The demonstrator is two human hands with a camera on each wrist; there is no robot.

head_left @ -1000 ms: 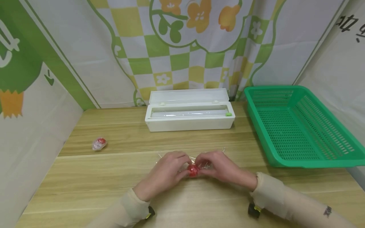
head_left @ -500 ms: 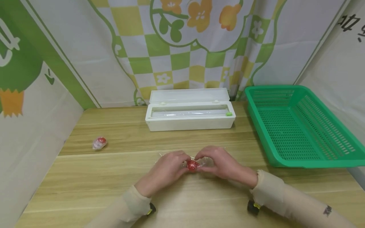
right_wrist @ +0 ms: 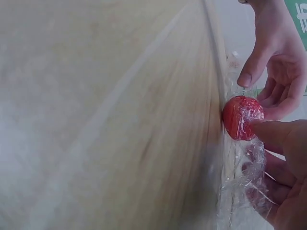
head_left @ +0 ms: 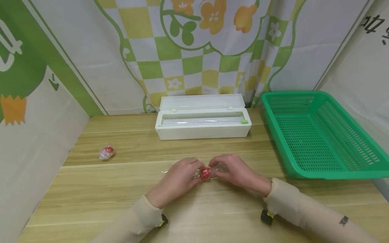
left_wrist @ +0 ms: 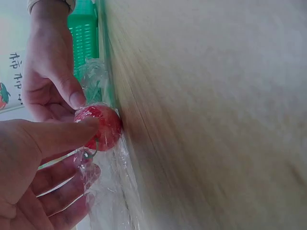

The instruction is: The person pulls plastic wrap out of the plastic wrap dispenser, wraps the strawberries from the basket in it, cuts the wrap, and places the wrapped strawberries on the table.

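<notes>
A small round red fruit (head_left: 205,173), tomato-like, sits on the wooden table wrapped in clear cling film (left_wrist: 112,191). My left hand (head_left: 179,179) is at its left side, pinching the film close against the fruit; in the left wrist view the thumb touches the red surface. From the right, my right hand (head_left: 237,172) pinches the film on the other side, and its thumb meets the fruit in the right wrist view. Loose film (right_wrist: 240,187) trails out to both sides, partly hidden behind the fingers. Another wrapped red fruit (head_left: 107,153) lies at the left of the table.
A white cling film box (head_left: 203,132) with its lid raised and a roll inside stands at the back middle. The green basket (head_left: 291,168) occupies the right side of the table (head_left: 121,195). A patterned curtain (head_left: 191,67) hangs behind.
The wrapped fruit and both hands have shifted slightly away from the body. The right hand rose off the film's side and came back in, and the film's right end looks more gathered.
</notes>
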